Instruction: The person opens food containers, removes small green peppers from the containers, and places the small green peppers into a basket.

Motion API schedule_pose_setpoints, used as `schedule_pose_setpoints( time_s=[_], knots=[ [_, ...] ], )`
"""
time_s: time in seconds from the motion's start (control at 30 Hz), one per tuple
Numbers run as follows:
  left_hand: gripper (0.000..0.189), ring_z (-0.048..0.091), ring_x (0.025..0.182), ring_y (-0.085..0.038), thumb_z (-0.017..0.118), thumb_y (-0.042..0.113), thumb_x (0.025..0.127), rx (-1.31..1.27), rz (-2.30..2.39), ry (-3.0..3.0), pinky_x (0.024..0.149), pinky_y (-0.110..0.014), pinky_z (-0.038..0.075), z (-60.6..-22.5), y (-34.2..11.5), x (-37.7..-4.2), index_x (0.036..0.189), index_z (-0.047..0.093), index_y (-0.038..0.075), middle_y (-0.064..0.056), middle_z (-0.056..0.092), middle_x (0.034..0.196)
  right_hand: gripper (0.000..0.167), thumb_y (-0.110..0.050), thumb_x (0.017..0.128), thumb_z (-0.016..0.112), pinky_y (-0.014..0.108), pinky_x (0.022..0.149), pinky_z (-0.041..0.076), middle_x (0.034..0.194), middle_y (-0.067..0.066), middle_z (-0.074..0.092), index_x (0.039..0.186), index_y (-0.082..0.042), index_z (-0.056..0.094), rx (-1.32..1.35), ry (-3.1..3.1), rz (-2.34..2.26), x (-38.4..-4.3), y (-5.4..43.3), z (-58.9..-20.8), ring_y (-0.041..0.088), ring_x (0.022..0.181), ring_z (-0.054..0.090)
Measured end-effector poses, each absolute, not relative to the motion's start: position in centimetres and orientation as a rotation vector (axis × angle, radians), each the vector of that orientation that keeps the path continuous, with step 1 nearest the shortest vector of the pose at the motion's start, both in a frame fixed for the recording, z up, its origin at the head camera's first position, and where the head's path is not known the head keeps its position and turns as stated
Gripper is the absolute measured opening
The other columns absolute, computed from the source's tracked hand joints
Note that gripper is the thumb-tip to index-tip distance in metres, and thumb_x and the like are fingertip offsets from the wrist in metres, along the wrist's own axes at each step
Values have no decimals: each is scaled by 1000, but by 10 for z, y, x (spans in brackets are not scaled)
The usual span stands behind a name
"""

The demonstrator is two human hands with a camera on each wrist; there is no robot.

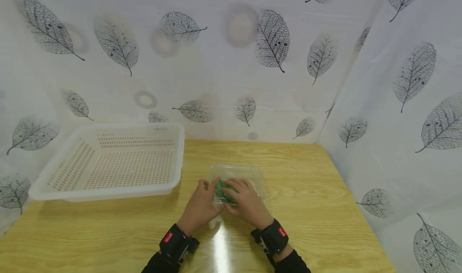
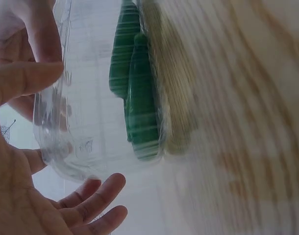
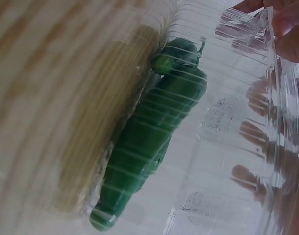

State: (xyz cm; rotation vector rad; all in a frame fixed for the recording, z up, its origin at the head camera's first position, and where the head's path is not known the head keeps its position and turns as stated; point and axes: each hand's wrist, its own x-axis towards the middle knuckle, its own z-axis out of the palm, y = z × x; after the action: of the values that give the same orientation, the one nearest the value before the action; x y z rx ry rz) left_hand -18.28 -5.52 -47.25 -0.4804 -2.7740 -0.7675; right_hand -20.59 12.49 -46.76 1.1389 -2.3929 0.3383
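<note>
A person's two hands are meeting at the near edge of a clear plastic box (image 1: 249,169), which is sitting on the wooden bench (image 1: 306,193). From here I'm seeing green peppers (image 2: 142,103) lying inside it, their long bodies overlapping near the floor of the box and showing through its ribbed wall.

The left hand (image 1: 199,207) is grasping the box near a corner: its thumb is touching the rim, its index finger is bending against the end, and the remaining fingers are spreading loosely. The right hand (image 1: 249,203) is resting over the other side, thumb at the front and fingers reaching across the plastic; whether its grip is pinching the box or merely pressing, I cannot tell.

Black wrist units (image 1: 173,241) are circling both wrists, just beyond dark sleeves (image 1: 293,263). A white perforated basket (image 1: 108,191) is standing to the left, apart from the box, and leaf-patterned sheeting (image 1: 216,72) is hanging behind the bench.
</note>
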Motion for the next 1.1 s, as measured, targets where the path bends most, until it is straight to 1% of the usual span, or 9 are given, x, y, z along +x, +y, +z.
schedule_pose_setpoints(
  time_s=[0.1,0.2,0.3,0.43,0.57,0.7,0.83,0.97,1.1],
  knots=[
    [80,48,74,-16,78,33,72,-447,-781,-2802,57,-24,42,-472,-53,-182,139,42,9,-16,45,101,43,-30,73,78,42,100,44,122,3,62,112,-17,65,1148,-2383,339,-207,124,-469,24,117,55],
    [79,44,70,-13,77,33,72,-428,-759,-2831,55,-21,38,-470,-53,-180,140,42,10,-13,44,97,42,-31,73,78,42,99,45,121,3,63,111,-17,66,1154,-2374,337,-206,124,-469,25,116,56],
    [78,44,67,-12,76,35,74,-440,-723,-2836,53,-21,37,-467,-53,-179,139,42,10,-12,45,95,43,-32,73,79,41,99,46,120,3,64,111,-17,66,1157,-2364,329,-206,124,-468,24,116,57],
    [80,44,64,-11,76,43,75,-464,-663,-2836,51,-21,37,-464,-55,-178,139,41,11,-12,46,94,43,-33,73,79,39,99,46,119,2,64,111,-17,66,1160,-2341,294,-206,125,-468,22,116,58],
    [81,46,65,-12,74,45,76,-468,-679,-2847,51,-21,38,-465,-55,-178,140,39,11,-14,46,97,46,-35,72,79,38,99,46,120,1,64,113,-19,66,1168,-2315,219,-207,126,-468,21,116,57],
    [80,48,68,-13,75,39,77,-476,-764,-2846,52,-21,39,-468,-55,-179,141,37,9,-16,45,100,48,-37,72,79,35,99,46,121,-1,64,115,-20,65,1163,-2306,143,-207,126,-469,18,116,57],
    [79,46,68,-11,73,37,80,-481,-861,-2862,52,-19,38,-469,-56,-179,143,34,9,-16,43,104,48,-37,73,78,35,99,46,121,-2,64,117,-21,64,1158,-2313,114,-206,126,-470,17,117,57],
    [78,45,69,-11,70,38,82,-482,-922,-2894,52,-18,37,-468,-57,-179,144,31,11,-16,42,107,48,-37,74,77,35,99,47,122,-3,64,118,-21,64,1158,-2322,95,-207,127,-471,16,117,56],
    [78,45,68,-10,68,40,83,-502,-927,-2906,52,-19,37,-469,-58,-180,145,29,13,-15,41,106,49,-38,74,77,35,97,48,123,-3,64,119,-22,64,1161,-2319,80,-206,128,-471,16,117,56]
  ],
)
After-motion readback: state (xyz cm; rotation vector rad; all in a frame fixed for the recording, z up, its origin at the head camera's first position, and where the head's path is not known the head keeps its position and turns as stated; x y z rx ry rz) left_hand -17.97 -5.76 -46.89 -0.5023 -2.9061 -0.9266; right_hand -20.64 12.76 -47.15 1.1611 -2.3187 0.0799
